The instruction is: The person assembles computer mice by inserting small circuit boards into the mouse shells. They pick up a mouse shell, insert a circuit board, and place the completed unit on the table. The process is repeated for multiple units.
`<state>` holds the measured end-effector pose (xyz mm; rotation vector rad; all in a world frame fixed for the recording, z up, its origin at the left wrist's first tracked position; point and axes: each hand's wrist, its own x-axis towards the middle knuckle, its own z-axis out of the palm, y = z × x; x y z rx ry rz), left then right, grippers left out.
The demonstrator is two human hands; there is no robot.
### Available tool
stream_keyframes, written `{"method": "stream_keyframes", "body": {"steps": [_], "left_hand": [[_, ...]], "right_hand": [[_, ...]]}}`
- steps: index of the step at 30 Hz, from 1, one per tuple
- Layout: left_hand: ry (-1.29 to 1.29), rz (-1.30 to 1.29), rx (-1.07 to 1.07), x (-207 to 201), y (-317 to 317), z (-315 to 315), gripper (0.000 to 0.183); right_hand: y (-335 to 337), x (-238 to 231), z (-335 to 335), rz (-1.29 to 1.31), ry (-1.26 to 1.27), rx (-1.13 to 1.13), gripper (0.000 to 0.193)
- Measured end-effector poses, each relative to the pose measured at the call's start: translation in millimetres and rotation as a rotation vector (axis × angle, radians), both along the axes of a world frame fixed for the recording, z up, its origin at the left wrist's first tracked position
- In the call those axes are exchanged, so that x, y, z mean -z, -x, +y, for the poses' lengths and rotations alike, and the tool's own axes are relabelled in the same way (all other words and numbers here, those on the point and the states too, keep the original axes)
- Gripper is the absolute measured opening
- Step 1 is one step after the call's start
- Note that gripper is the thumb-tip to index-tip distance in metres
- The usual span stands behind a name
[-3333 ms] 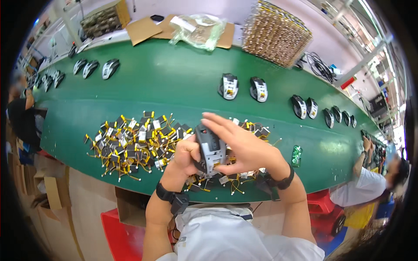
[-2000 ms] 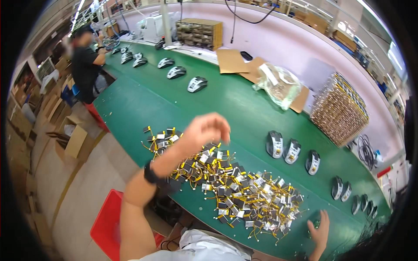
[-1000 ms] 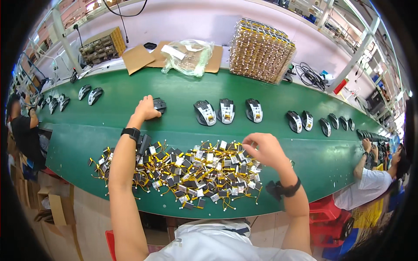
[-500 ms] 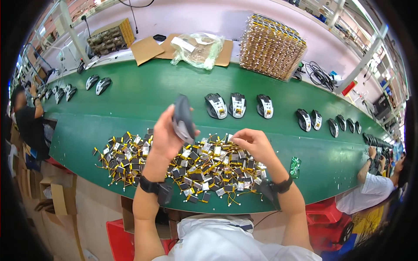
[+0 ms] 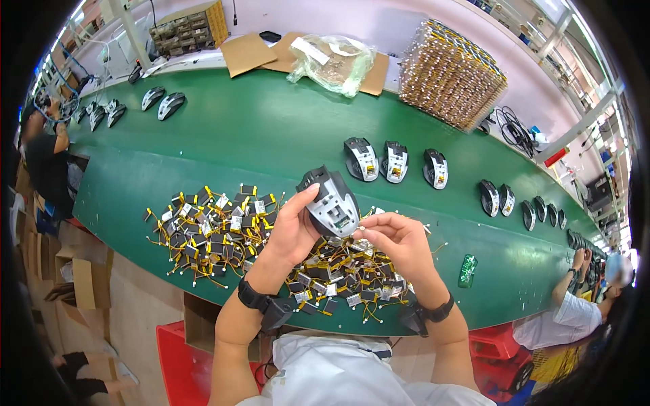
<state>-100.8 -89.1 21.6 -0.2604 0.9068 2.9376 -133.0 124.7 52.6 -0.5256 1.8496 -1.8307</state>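
My left hand (image 5: 291, 233) grips a black and white computer mouse (image 5: 333, 206) above the table, its top off and the inner frame showing, with a green circuit board at the near end. Beside that end, my right hand (image 5: 401, 245) pinches a small white plug (image 5: 360, 231) between thumb and fingertips. Whatever hangs from the plug is hidden by the fingers. Underneath both hands spreads a heap of small battery packs (image 5: 220, 233), grey and silver with yellow tape and thin wires ending in white plugs.
Similar opened mice (image 5: 395, 162) stand farther back on the green table (image 5: 271, 128), in groups left and right. A tall stack of batteries (image 5: 452, 74), cardboard and a plastic bag (image 5: 338, 64) line the back. A green card-like piece (image 5: 467, 271) lies right. Other people sit at both ends.
My left hand has turned the mouse so its opened inside shows, and brought it right and nearer. My right hand has moved from the heap to the mouse's near end. The view has shifted slightly.
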Motion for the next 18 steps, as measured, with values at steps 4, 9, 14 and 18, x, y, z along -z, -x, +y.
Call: {"method": "stream_keyframes", "body": {"steps": [4, 9, 14, 18], "left_hand": [[0.081, 0.062, -0.018, -2, -3, -4, 0.035], [0.117, 0.228, -0.048, -14, -6, 1, 0.052], [-0.023, 0.325, 0.001, -18, -11, 1, 0.06], [-0.036, 0.301, 0.034, -23, -10, 5, 0.067]], "right_hand": [[-10, -2, -8, 0.109, 0.028, 0.014, 0.018], [-6, 4, -13, 0.076, 0.033, 0.016, 0.014], [-10, 15, -18, 0.08, 0.024, 0.08, 0.012], [-16, 9, -19, 0.199, 0.023, 0.197, 0.008]]}}
